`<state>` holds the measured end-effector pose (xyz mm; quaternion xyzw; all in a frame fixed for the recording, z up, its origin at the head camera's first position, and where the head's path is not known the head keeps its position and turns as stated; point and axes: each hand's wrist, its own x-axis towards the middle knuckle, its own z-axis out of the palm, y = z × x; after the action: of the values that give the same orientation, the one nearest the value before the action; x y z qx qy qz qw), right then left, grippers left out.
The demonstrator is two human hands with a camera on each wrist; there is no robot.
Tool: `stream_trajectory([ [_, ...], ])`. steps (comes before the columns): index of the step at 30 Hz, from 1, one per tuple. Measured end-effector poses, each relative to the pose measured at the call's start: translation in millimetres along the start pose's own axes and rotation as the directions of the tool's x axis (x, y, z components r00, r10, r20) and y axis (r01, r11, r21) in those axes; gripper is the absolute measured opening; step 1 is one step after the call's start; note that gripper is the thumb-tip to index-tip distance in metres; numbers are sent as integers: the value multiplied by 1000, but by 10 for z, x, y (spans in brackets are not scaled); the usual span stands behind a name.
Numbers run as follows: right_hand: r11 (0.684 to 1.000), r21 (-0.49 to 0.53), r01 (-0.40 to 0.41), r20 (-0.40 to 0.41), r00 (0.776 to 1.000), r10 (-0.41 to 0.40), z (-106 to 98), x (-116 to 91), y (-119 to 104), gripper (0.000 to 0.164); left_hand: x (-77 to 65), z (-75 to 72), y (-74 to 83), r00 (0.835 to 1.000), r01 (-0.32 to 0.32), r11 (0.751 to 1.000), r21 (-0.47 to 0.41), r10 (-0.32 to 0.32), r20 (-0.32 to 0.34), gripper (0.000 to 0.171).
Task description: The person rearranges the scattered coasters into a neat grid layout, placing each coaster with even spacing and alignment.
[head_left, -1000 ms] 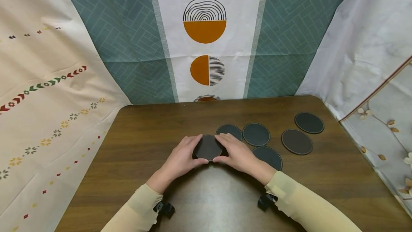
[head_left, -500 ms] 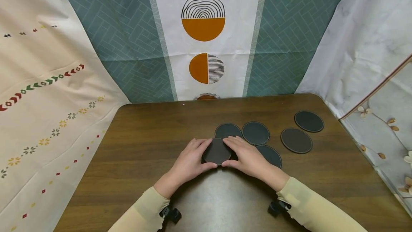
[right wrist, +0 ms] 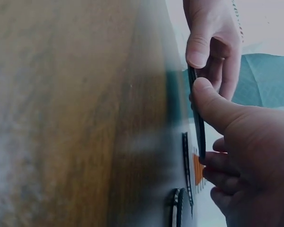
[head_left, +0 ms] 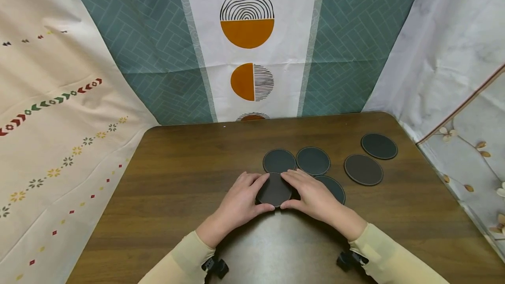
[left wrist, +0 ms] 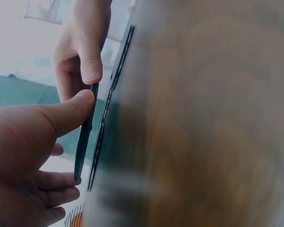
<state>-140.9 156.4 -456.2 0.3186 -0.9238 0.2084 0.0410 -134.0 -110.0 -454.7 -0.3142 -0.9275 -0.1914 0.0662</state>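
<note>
Both hands hold one round black coaster (head_left: 274,191) by its edges, near the middle of the table. My left hand (head_left: 240,198) grips its left side between thumb and fingers, and my right hand (head_left: 313,198) grips the right side the same way. The thumbs almost meet at the near edge. In the left wrist view the coaster (left wrist: 84,144) is raised a little off the tabletop, apart from the coasters lying there. The right wrist view also has this coaster (right wrist: 199,127) edge-on between thumb and fingers.
Just beyond the hands lie a dark coaster (head_left: 279,160) and another coaster (head_left: 313,161). A third coaster (head_left: 333,189) is partly hidden by the right hand. Farther right are a brownish coaster (head_left: 363,170) and a black coaster (head_left: 379,146). Patterned cloths surround the wooden table (head_left: 189,152).
Both hands have carried the held coaster to the right and slightly toward the near side, keeping their grip. The coasters on the table have stayed in place.
</note>
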Motion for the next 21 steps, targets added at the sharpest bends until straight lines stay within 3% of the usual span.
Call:
stream_trajectory([
  [21,999,1,32,5,999,-32,-125,-203,63,91,-9,94,257,1000,-22,999,38,22,-13,91],
])
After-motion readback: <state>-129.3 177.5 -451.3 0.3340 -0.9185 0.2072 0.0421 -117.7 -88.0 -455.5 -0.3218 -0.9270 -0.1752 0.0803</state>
